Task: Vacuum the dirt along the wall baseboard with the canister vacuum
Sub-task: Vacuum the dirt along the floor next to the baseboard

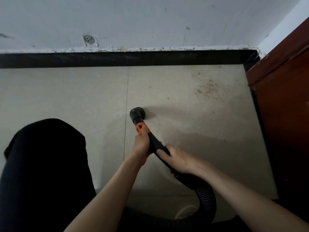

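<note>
At the near edge of the floor (66,101), our ribbed hose (206,196) curves up from the bottom of view into a rigid black wand (156,146). Our right hand (177,159) wraps closed around the wand's rear section, forearm extended from the lower right. Our left hand (142,143) grips closed farther forward, just behind the orange collar (141,128), forearm reaching in from below. The wand's long axis runs from the right hand up and slightly left, pointing toward the baseboard (117,58). Its round nozzle (138,113) meets the tile mid-floor, well apart from the baseboard. Scattered dirt (209,88) lies near the far right corner, beside the wooden cabinet (284,97).
</note>
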Available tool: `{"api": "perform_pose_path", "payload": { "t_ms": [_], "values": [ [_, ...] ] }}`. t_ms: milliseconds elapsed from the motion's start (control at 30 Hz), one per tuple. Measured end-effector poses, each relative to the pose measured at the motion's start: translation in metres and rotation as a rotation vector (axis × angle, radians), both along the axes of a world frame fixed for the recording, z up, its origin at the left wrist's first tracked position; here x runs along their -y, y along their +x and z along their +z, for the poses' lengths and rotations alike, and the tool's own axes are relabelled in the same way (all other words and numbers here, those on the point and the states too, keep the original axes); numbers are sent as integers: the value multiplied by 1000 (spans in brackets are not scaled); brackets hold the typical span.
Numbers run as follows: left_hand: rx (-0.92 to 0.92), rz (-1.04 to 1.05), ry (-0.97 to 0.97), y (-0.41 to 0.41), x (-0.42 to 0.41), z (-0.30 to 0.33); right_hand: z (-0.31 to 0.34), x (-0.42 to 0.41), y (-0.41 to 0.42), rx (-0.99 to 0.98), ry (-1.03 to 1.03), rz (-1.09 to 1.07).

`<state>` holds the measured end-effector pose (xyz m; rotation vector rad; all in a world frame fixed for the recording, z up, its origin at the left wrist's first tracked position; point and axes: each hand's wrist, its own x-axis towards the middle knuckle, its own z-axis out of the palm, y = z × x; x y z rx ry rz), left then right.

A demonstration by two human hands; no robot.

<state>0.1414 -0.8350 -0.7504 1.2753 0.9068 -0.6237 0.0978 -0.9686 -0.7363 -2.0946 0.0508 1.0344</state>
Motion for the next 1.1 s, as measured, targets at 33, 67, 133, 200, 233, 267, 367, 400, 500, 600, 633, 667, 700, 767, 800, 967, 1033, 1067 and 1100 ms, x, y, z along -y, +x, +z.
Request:
{"api": "perform_pose_path", "payload": {
  "t_ms": [33, 67, 133, 200, 233, 267, 367, 400, 500, 600, 633, 667, 700, 767, 800, 967, 1033, 1067, 1100],
  "values": [
    [-3, 10, 6, -3, -1, 0, 1, 0, -1, -6, 4, 7],
    [-6, 16, 12, -5, -2, 0, 3, 0, -2, -11, 6, 18],
    [-6, 13, 16, -10, -1, 0, 6, 0, -5, -16, 7, 29],
    [-10, 3, 12, -14, 2, 1, 8, 3, -10, -5, -5, 25],
    [-14, -5, 10, -14, 5, 2, 9, 4, -12, 8, -19, 22],
    [-20, -20, 11, -13, 8, 3, 10, 6, -14, 20, -35, 14],
    [-23, -96, 25, -7, 24, 6, 12, 14, -18, 59, -94, -36],
    [-16, -128, 30, -4, 30, 7, 13, 18, -18, 77, -117, -54],
    [16, -205, 57, 4, 45, 8, 15, 27, -20, 93, -130, -118],
    [62, -249, 95, 6, 51, 6, 17, 31, -22, 101, -103, -160],
    [68, -247, 99, 6, 51, 5, 17, 31, -22, 104, -98, -166],
    [65, -245, 100, 6, 52, 5, 16, 31, -22, 99, -94, -172],
    [55, -245, 98, 6, 53, 4, 15, 31, -22, 89, -91, -177],
    [26, -242, 92, 4, 54, 2, 13, 31, -23, 66, -99, -175],
    [15, -237, 85, 3, 54, 1, 13, 32, -24, 63, -108, -170],
    [-8, -170, 78, -9, 44, -3, 15, 31, -26, -18, -16, -158],
    [-10, -105, 79, -20, 33, -5, 17, 27, -29, -61, 25, -125],
    [-12, -78, 84, -26, 28, -6, 17, 24, -30, -76, 37, -101],
    [-15, -58, 91, -30, 24, -7, 18, 22, -31, -84, 39, -78]
  ]
}}
